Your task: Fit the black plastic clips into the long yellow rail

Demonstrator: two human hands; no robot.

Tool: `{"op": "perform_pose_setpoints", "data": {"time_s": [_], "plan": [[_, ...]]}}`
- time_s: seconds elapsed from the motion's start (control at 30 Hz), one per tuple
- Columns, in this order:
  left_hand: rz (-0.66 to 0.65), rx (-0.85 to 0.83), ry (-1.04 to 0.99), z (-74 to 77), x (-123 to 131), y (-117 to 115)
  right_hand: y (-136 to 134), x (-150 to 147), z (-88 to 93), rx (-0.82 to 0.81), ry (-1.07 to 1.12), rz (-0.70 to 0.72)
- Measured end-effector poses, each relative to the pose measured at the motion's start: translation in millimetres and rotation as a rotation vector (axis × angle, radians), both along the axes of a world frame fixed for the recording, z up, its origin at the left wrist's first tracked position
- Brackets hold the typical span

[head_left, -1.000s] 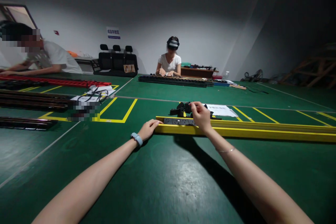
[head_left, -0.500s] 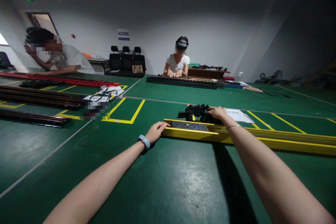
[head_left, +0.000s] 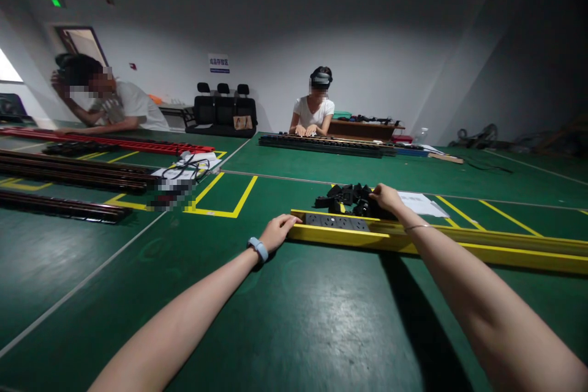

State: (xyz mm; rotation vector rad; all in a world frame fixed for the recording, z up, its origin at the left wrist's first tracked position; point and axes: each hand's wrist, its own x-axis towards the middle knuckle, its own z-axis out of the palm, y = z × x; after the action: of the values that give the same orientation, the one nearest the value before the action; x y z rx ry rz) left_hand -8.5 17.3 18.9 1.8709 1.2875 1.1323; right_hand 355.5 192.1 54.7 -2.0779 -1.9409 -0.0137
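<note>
My left hand (head_left: pixel 276 233) is closed on the left end of a long yellow channel (head_left: pixel 340 235), its fingers at the channel's end. Inside that end sits a row of black power socket modules (head_left: pixel 337 222) with slots in their faces. Just behind the channel lies a loose pile of black plastic parts (head_left: pixel 343 196). My right hand (head_left: pixel 386 198) reaches over the channel to the pile's right side, its fingers pinched on a black part there. The fingertips partly hide that part, so its exact shape does not show.
White paper (head_left: pixel 422 204) lies right of the pile on the green table (head_left: pixel 294 318). Dark rails (head_left: pixel 68 207), a red rail (head_left: pixel 174 147) and a cable (head_left: pixel 195 162) lie to the left. Two people sit across the table, one with both hands on a dark rail (head_left: pixel 321 145).
The whole view has shifted slightly. My right hand stays at the black parts, its wrist a little higher and its fingers drawn in. My left hand keeps its place at the channel's end.
</note>
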Motion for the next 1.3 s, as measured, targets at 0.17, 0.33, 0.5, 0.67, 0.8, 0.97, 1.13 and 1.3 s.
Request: {"op": "perform_pose_setpoints", "data": {"time_s": [0.17,0.33,0.5,0.67,0.8,0.97,1.13,1.3], "plan": [[0.049,0.023,-0.041,-0.6,1,-1,-50,-41,21.1,0.247,0.349,0.073],[0.126,0.298,0.024,3.6,3,-18,-144,-126,18.7,0.08,1.153,0.397],[0.207,0.445,0.206,2.8,4,-33,-209,-201,-3.3,0.05,1.381,0.448],[0.223,0.282,-0.063,0.8,4,-25,-213,-226,-19.4,0.108,1.406,0.457],[0.238,0.082,-0.267,-4.9,-2,-7,-235,-228,-38.1,0.14,1.168,0.523],[0.372,-0.016,-0.282,-13.7,-10,11,-268,-228,-51.8,0.063,0.738,0.782],[0.449,-0.054,-0.166,-16.3,-9,12,-266,-228,-51.5,0.042,0.649,0.792],[0.522,-0.055,-0.043,-14.8,-8,9,-263,-228,-52.7,0.041,0.648,0.793]]}}
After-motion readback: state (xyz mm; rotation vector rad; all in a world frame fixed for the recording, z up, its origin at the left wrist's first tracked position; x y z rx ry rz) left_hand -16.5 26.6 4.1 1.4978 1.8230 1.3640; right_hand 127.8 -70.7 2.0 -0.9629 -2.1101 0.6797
